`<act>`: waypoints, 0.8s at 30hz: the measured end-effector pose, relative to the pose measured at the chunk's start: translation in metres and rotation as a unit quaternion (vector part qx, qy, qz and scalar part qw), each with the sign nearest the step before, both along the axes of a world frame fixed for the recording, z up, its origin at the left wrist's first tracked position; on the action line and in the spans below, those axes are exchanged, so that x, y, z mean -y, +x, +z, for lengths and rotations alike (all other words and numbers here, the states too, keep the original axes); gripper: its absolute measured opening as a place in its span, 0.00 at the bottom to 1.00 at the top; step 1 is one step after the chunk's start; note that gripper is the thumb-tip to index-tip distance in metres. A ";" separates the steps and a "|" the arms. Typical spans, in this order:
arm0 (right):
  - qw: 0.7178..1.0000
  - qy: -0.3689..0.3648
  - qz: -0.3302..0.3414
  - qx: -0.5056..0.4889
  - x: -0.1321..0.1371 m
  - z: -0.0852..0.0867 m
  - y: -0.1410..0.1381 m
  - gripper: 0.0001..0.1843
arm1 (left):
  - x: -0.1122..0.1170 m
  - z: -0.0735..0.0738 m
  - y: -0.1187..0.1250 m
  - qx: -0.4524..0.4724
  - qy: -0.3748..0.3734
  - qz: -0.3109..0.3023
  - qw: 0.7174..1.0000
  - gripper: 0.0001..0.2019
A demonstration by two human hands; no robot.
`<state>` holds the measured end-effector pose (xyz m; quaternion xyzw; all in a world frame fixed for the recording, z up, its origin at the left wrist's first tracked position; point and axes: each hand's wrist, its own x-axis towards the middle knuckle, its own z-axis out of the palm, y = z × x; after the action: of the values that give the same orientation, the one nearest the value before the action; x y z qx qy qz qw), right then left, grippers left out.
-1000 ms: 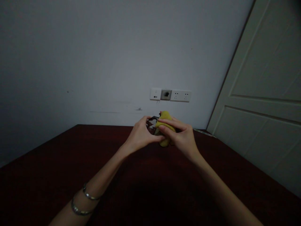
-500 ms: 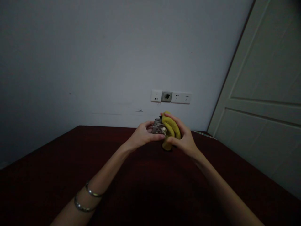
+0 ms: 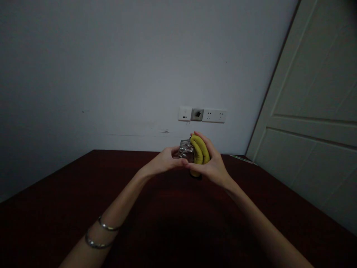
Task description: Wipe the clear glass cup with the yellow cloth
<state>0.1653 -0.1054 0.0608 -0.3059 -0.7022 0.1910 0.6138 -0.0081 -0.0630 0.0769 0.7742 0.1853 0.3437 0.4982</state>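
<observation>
Both my hands are raised together over the far part of the dark red table. My left hand (image 3: 167, 160) is closed around a clear, shiny, angular container (image 3: 185, 149), its thumb along the near side. Whether it is glass or plastic I cannot tell. My right hand (image 3: 213, 163) grips a yellow cloth (image 3: 199, 150), bunched into thick curved folds with a dark edge at the bottom. The cloth presses against the right side of the container. My right thumb reaches across its front, close to my left thumb tip. The far fingers are partly hidden.
The dark red table (image 3: 167, 201) runs up to a pale wall (image 3: 134, 74). Wall sockets (image 3: 213, 116) and a switch plate (image 3: 185, 114) sit just above and behind my hands. A light panelled door (image 3: 312, 111) stands at the right. Two silver bangles (image 3: 97, 242) circle my left forearm.
My right hand and the cloth have shifted slightly left, with the right thumb now nearer the left. The container has turned a little and shows more of its front.
</observation>
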 end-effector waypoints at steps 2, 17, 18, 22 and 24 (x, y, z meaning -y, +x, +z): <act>0.999 -0.036 0.006 -0.035 0.000 0.002 -0.001 0.47 | -0.003 0.000 -0.005 -0.031 0.036 0.003 0.999 0.37; 0.999 -0.028 0.036 0.013 -0.005 -0.006 -0.004 0.29 | -0.005 -0.007 -0.001 -0.038 0.275 0.161 0.947 0.40; 0.999 -0.004 0.026 0.037 -0.003 -0.007 -0.004 0.26 | -0.005 -0.007 -0.001 -0.039 0.272 0.167 0.947 0.39; 0.989 0.098 -0.032 0.106 0.003 -0.008 -0.008 0.16 | -0.001 -0.007 0.000 -0.049 0.250 0.168 0.952 0.36; 0.990 0.112 -0.042 0.071 0.001 -0.009 -0.010 0.12 | 0.002 -0.006 0.000 -0.050 0.258 0.160 0.951 0.38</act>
<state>0.1554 -0.1066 0.0523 -0.2772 -0.7479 0.0632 0.5998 -0.0076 -0.0647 0.0712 0.8527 0.2365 0.4162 0.2094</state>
